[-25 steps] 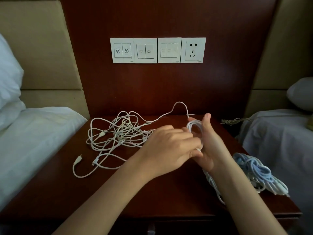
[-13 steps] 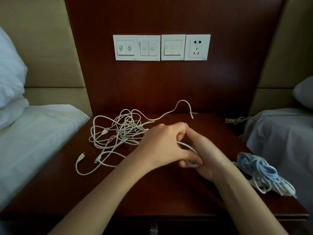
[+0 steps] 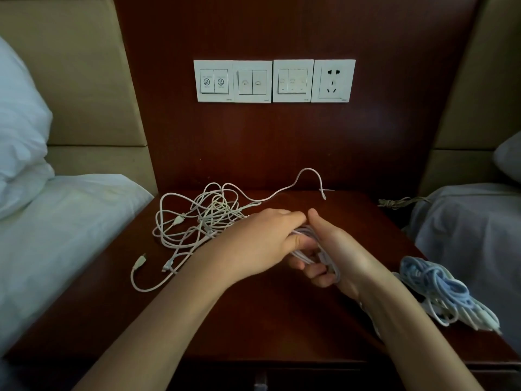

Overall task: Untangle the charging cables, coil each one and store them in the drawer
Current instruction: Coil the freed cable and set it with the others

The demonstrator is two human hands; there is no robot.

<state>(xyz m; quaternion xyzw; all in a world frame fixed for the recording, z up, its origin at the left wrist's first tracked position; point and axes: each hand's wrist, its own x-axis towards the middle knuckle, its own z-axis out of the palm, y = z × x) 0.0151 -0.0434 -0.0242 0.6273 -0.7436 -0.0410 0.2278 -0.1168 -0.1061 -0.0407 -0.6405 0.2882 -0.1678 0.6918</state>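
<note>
Between two white-sheeted beds (image 3: 56, 235), a dark wooden tabletop (image 3: 267, 320) carries the job in hand: a loose tangle of white cables (image 3: 203, 221) sprawls across its far left, one strand arching up toward the wall below the switch plates (image 3: 275, 81), while a blue and white bundle (image 3: 434, 289) of wound cable lies at the right edge. At centre, just above the tabletop, the left hand (image 3: 259, 246) and right hand (image 3: 338, 249) meet over a small white coil (image 3: 327, 261), the fingers of both curled round its loops and clamped on them. The drawer (image 3: 310, 376) shows only as a strip at the bottom edge and appears closed. The cables look light, thin and limp, likely to spring open if released, so a coil is best pinched across all its loops at once; the tangle's strands are probably best taken by their plug ends (image 3: 140, 261), which lie free at the near left.
</note>
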